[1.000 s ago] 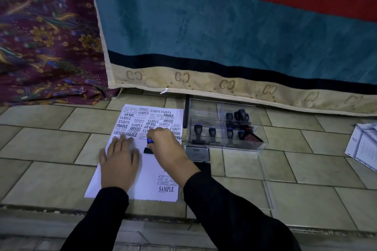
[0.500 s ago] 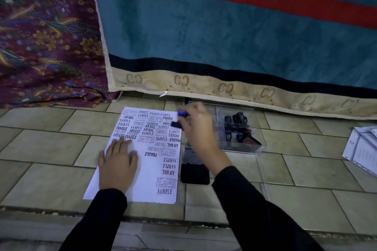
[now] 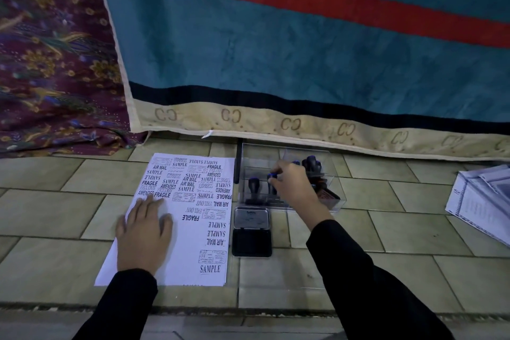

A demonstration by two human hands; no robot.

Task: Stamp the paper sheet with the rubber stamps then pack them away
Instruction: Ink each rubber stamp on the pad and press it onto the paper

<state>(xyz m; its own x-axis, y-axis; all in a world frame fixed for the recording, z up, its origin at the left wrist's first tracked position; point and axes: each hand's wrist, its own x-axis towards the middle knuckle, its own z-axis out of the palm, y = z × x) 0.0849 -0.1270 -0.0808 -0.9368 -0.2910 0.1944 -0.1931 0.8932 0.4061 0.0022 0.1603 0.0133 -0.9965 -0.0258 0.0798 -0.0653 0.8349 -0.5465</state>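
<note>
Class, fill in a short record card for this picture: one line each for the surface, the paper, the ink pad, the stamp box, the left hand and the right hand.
surface: tiled floor
paper: paper sheet, covered with many stamped words
ink pad: ink pad, lid open, right of the sheet
stamp box: clear box holding stamps, beyond the pad
left hand: left hand flat on the sheet
right hand: right hand inside the box, fingers pinching a blue-topped stamp

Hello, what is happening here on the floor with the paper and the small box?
A person is stamping. The left hand lies flat on the paper sheet, which is already full of stamped words. The right hand grips a blue-topped rubber stamp inside the clear plastic box, where other stamps stand. An open ink pad lies between sheet and box.
</note>
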